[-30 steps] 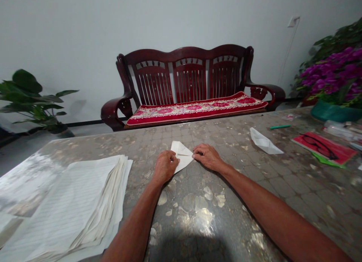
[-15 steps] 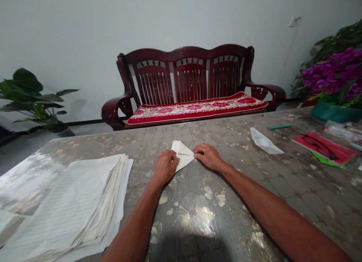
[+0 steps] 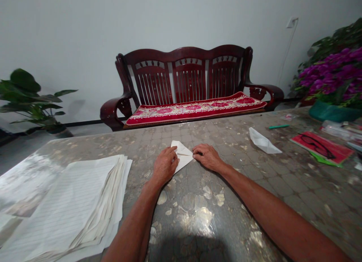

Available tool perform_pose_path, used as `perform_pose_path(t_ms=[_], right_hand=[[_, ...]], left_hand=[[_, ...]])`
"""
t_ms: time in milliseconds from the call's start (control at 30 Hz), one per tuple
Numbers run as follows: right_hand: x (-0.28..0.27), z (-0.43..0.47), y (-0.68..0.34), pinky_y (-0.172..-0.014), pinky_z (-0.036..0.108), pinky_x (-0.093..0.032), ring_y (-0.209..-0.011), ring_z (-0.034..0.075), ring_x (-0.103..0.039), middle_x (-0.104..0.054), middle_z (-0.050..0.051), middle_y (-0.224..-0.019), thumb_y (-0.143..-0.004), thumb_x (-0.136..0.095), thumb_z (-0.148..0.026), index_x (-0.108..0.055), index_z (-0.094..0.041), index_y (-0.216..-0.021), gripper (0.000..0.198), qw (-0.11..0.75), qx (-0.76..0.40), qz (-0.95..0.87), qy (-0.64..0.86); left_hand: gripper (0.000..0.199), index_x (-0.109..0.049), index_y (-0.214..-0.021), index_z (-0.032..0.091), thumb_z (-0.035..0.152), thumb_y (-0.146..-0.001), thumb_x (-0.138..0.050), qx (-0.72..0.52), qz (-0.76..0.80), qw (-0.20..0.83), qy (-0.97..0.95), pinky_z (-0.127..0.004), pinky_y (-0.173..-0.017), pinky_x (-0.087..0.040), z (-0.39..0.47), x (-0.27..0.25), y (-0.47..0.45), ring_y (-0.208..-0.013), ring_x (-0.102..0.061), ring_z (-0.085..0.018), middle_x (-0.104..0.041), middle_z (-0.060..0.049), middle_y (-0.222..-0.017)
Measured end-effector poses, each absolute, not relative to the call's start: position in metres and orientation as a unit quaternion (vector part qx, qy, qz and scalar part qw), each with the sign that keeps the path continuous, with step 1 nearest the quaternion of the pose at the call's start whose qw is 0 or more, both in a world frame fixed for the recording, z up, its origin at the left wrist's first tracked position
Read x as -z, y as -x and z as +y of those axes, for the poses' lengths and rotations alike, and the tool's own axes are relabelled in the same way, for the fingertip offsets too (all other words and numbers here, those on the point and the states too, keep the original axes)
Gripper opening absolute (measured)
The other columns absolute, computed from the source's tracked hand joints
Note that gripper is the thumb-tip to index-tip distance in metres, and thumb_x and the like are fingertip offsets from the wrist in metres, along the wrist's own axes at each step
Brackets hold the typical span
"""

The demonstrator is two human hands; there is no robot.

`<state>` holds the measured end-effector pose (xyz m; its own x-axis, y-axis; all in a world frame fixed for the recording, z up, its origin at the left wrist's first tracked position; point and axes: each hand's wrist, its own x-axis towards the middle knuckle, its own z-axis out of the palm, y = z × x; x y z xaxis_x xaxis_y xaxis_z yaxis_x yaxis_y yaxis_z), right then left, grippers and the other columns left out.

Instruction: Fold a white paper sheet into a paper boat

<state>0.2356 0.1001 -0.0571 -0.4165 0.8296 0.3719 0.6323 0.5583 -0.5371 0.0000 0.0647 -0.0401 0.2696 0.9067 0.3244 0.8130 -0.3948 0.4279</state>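
A small folded sheet of white paper (image 3: 183,157) lies on the patterned table, its pointed end toward the right and a crease running to that point. My left hand (image 3: 165,162) is closed over the paper's left side, its fingers on top and covering part of it. At the pointed right end, my right hand (image 3: 207,156) pinches the tip between thumb and fingers. To the right of that hand lies a separate folded white paper shape (image 3: 263,141), touched by neither hand.
A thick stack of lined paper (image 3: 76,194) covers the table's left side. On the right are a green pen (image 3: 278,126), black glasses (image 3: 318,146) on a red packet (image 3: 339,149), and a pot of purple flowers (image 3: 336,75). A wooden bench (image 3: 189,79) stands behind the table.
The fingers of my left hand have straightened a little and shifted over the paper's left side. My right hand stays at the tip. The view has turned slightly.
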Motion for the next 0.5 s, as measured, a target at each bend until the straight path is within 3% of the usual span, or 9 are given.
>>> perform_pose_path(t_ms=[100, 300, 500], right_hand=[[0.0579, 0.1006, -0.2356, -0.092, 0.033, -0.042, -0.098, 0.019, -0.064, -0.075, 0.001, -0.104, -0.086, -0.067, -0.017, -0.075, -0.025, -0.087, 0.011, 0.315, -0.162, -0.825, 0.440], [0.0595, 0.1021, -0.2362, -0.093, 0.034, -0.042, -0.100, 0.019, -0.065, -0.076, 0.001, -0.105, -0.086, -0.068, -0.019, -0.075, -0.026, -0.087, 0.009, 0.310, -0.160, -0.828, 0.440], [0.0604, 0.1025, -0.2359, -0.093, 0.034, -0.043, -0.100, 0.020, -0.065, -0.076, 0.001, -0.105, -0.085, -0.069, -0.019, -0.075, -0.026, -0.088, 0.010, 0.311, -0.161, -0.824, 0.446]], left_hand=[[0.011, -0.063, -0.080, 0.022, 0.020, -0.088, -0.056, -0.254, 0.530, 0.091, -0.804, -0.045, -0.113, -0.040, 0.0671, 0.0406, 0.0037, -0.130, -0.053, -0.027, -0.066, -0.008, -0.133], [0.011, -0.064, -0.080, 0.021, 0.021, -0.088, -0.058, -0.283, 0.489, 0.058, -0.823, -0.047, -0.116, -0.036, 0.0701, 0.0446, 0.0087, -0.138, -0.044, -0.027, -0.056, -0.009, -0.146], [0.010, -0.063, -0.080, 0.023, 0.023, -0.088, -0.058, -0.272, 0.499, 0.112, -0.815, -0.042, -0.107, -0.043, 0.0712, 0.0422, 0.0107, -0.118, -0.059, -0.024, -0.073, -0.006, -0.116]])
